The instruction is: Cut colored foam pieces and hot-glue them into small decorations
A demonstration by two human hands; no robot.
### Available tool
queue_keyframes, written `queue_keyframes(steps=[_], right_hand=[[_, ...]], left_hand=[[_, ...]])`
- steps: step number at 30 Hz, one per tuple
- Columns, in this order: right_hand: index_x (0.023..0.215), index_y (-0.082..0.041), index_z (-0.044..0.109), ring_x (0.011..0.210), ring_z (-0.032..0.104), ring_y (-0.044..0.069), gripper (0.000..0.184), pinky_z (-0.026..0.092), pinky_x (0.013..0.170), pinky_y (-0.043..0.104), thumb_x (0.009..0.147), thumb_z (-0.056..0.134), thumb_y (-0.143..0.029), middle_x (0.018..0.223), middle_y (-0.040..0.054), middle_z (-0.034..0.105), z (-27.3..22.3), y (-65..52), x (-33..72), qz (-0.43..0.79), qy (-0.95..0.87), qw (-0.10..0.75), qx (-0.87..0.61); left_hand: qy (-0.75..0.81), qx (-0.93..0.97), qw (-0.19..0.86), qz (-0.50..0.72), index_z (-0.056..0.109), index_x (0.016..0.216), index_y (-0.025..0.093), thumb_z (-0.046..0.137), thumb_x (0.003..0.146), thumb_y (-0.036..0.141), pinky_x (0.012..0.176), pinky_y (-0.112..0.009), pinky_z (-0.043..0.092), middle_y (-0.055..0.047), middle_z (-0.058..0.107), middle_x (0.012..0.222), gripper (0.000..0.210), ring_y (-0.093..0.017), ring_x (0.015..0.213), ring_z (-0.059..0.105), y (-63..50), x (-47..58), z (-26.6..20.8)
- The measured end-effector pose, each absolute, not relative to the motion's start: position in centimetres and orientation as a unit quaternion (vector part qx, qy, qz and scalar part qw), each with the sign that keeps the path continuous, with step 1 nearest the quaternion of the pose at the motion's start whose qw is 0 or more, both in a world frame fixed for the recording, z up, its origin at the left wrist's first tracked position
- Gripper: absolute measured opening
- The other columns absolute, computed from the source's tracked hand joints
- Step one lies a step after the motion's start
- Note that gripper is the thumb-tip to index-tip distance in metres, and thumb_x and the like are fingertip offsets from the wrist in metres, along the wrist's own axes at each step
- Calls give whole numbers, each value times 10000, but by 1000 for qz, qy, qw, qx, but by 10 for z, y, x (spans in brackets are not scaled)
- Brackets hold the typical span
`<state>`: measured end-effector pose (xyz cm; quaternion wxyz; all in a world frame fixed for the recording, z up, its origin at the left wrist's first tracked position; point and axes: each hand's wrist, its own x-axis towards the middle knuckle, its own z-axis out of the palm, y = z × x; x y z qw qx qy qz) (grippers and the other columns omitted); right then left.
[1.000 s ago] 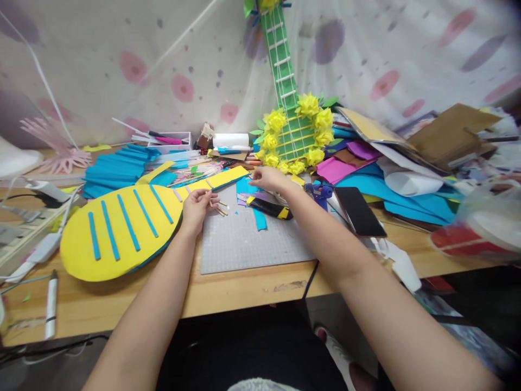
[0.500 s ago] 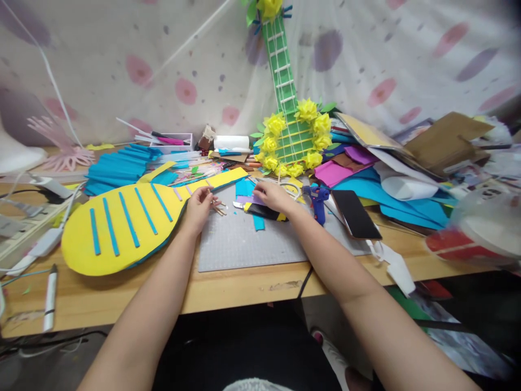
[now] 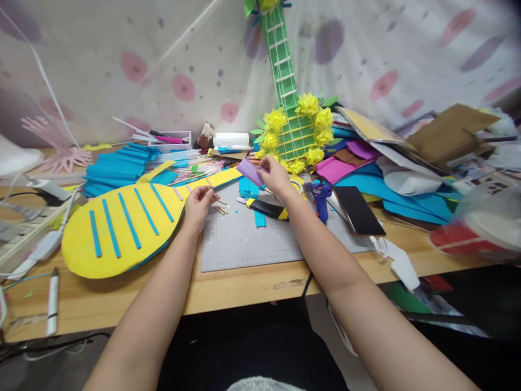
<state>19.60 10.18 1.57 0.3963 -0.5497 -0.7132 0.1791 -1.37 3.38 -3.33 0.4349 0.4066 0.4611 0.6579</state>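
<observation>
My right hand [image 3: 277,178] pinches a piece of purple paper [image 3: 249,172], lifted above the grey cutting mat [image 3: 252,252]. My left hand [image 3: 198,207] is closed beside the neck of a yellow guitar-shaped cutout [image 3: 118,260], fingertips together on what looks like a thin wooden stick [image 3: 209,183]. More short sticks [image 3: 222,209] lie on the mat by its fingers. Blue strips [image 3: 129,220] cross the cutout's body. Below my right hand rest a black and yellow utility knife [image 3: 264,208] and blue paper [image 3: 248,188].
A blue glue gun [image 3: 321,200] and a black phone [image 3: 360,210] are right of my right forearm. Behind stands a green paper guitar [image 3: 293,133] with yellow flowers. Coloured paper [image 3: 411,198] piles up at right; a white marker [image 3: 52,304] lies at far left.
My right hand has picked the purple paper up off the mat, rising with it. My left hand stays nearly in place. The view has shifted slightly.
</observation>
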Motion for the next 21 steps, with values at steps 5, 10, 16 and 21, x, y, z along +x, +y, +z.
queue_keyframes(steps=[5,10,16,21], right_hand=[[872,-178,492,776,554,147,307,456,714,297,587,608,-185,850,13,591,-1,92,175,413,-594,467,-508],[868,-165,543,754,574,146,313,472,717,303,577,636,-234,829,5,615,-21,77,162,550,-541,441,-459],[834,-149,586,780,563,161,245,447,752,311,650,626,-305,833,18,620,-22,69,155,423,-646,407,-488],[909,-142,611,860,559,187,282,427,783,312,680,621,-306,923,54,622,-19,62,147,307,-728,340,-509]], left_hand=[[428,341,492,677,554,737,145,726,607,283,766,-333,517,24,558,646,256,-98,634,600,32,-10,-24],[412,313,574,634,578,703,140,740,596,215,793,-309,508,3,572,701,209,-108,736,605,26,-4,-17],[398,357,575,620,617,695,154,767,554,247,731,-265,491,-35,639,814,226,-124,777,603,20,8,-15],[397,393,572,600,635,714,163,758,577,275,631,-211,458,-12,635,769,216,-85,665,574,17,12,-13]])
